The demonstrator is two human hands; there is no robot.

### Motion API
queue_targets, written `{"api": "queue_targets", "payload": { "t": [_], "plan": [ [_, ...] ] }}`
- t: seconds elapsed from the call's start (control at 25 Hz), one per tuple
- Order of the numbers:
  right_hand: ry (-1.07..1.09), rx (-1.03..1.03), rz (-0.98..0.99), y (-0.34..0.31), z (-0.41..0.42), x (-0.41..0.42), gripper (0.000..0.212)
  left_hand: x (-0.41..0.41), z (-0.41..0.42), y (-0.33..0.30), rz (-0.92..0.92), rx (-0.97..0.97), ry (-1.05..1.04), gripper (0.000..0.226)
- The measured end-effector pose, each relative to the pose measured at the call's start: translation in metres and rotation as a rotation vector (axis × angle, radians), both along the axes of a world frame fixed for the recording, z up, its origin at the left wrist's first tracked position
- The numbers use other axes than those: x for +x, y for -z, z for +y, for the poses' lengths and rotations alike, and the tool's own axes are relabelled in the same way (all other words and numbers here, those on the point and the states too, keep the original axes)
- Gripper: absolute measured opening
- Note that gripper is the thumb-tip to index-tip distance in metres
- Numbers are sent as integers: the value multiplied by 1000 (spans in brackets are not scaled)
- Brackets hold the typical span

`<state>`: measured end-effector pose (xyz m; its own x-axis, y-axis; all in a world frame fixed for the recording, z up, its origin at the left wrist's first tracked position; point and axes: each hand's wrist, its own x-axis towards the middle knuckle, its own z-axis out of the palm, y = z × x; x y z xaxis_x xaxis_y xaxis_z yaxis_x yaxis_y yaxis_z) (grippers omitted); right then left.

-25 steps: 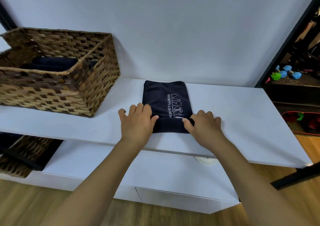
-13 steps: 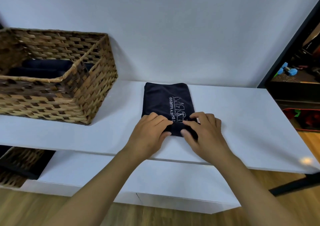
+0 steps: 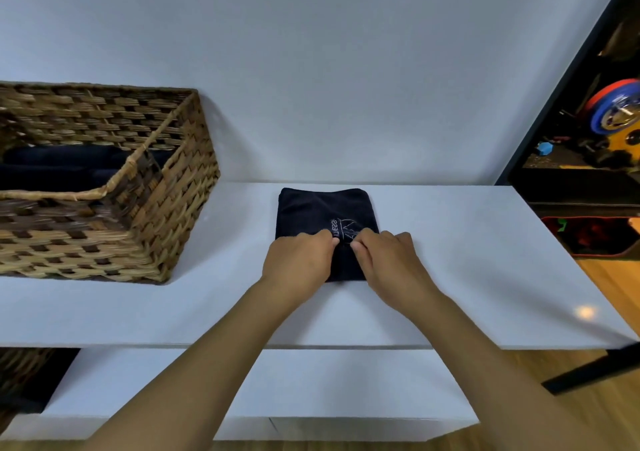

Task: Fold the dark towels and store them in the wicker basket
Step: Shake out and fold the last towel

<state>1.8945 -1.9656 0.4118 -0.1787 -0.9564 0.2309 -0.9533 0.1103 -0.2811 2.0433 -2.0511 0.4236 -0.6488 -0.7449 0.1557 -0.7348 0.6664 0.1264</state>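
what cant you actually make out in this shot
- Head view: near edge of the folded dark towel and part of its white logo, covered by the left hand and right hand.
- Dark towels in the woven wicker basket: count hidden by its front wall.
- Basket's left side: cut off by the frame edge.
- Logo lettering: too small.

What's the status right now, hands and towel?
Left hand and right hand both pinching near edge of dark folded towel with white logo, on white tabletop. Brown wicker basket at left, dark towels inside. Nothing between.
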Motion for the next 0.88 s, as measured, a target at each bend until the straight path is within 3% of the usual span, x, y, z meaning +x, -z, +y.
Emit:
{"api": "queue_targets", "payload": {
  "t": [0.08,0.24,0.4,0.52,0.64,0.88],
  "plan": [
    [43,64,-85,-6,-10,-1,26,-2,-8,-5,37,34,-35,25],
    [163,157,19,-7,-25,-1,23,6,-1,16,145,-464,188,21],
    [252,166,92,-11,-43,-2,19,20,-11,28,197,-283,325,36],
    [140,-52,252,0,-41,3,32,20,-27,21,137,-148,323,37],
    [11,-221,303,16,-20,-2,42,14,-33,21,81,-188,290,47],
    [-32,-193,212,18,-8,-7,57,9,-20,16,127,-185,175,57]
  ]
}}
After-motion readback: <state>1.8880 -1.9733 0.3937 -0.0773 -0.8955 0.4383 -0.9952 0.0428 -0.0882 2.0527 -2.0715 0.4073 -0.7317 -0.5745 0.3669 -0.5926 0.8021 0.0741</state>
